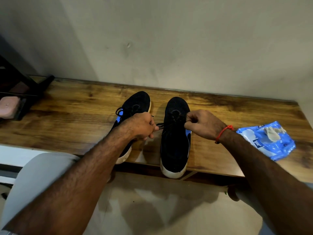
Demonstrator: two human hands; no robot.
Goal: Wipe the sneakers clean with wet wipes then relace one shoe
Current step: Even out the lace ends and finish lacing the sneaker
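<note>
Both forearms reach over the wooden surface (71, 109); left hand (142, 126) and right hand (201, 123) each pinch black lace (160, 125) on the right-side sneaker (175, 141). Relacing seems underway; threading the next eyelet likely follows.

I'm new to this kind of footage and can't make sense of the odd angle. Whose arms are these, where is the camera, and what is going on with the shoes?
There is one picture, taken by a wide-angle camera worn on a person's head, looking down at their own arms. On the wooden bench stand two black sneakers. The left hand and the right hand each pinch a part of the black lace of the right-side sneaker, pulling it sideways. The other sneaker sits partly behind the left hand. Further right lies a blue wet-wipe pack with a crumpled used wipe on top.
</note>
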